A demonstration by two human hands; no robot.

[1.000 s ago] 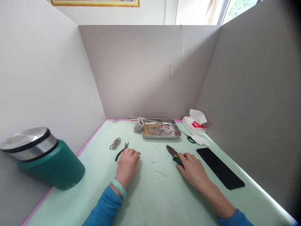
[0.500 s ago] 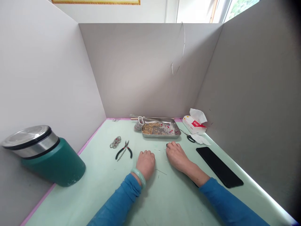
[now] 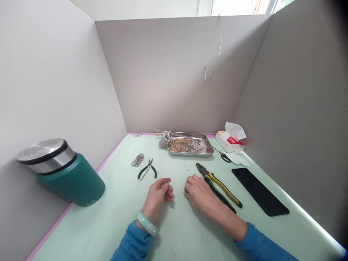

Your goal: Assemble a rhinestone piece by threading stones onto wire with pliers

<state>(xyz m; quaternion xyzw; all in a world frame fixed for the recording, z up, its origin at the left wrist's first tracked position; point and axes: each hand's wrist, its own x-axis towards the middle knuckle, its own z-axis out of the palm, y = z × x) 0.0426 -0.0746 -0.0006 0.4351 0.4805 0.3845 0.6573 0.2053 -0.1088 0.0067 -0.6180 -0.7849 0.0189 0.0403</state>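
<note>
now, line by line, places told from the steel tray (image 3: 190, 153) at the back of the mint-green mat (image 3: 108, 217).

yellow-handled pliers (image 3: 219, 186): lying flat in front of the tray, to its right; long axis diagonal, nose toward the tray, handles toward the person and the right.

small black pliers (image 3: 147, 169): in front of the tray to its left, nose toward the back wall, handles spread toward the person; nothing touches them.

right hand (image 3: 198, 191): palm down on the mat in front of the tray, just beside the yellow-handled pliers on their left; fingers bent, tips pressed to the mat near a thin wire piece (image 3: 184, 194); whether it grips that piece i cannot tell.

left hand (image 3: 159, 195): in front of the tray, slightly left, close to the right hand but apart from it; loosely curled, thumb and forefinger nearly meeting; anything pinched there is too small to make out. a pale green bangle (image 3: 146, 223) sits on the wrist.

change from half a second ago: the yellow-handled pliers, then hidden under the right hand, now lie uncovered; both hands have drawn back from the tray toward the person; the left hand has turned from knuckles-up to a sideways curl.

around: bead cluster (image 3: 137, 159) just left of the small black pliers; tissue pack (image 3: 230, 139) right of the tray; black phone (image 3: 259, 191) right of the yellow-handled pliers; green lidded bin (image 3: 61, 172) far left of the tray.
</note>
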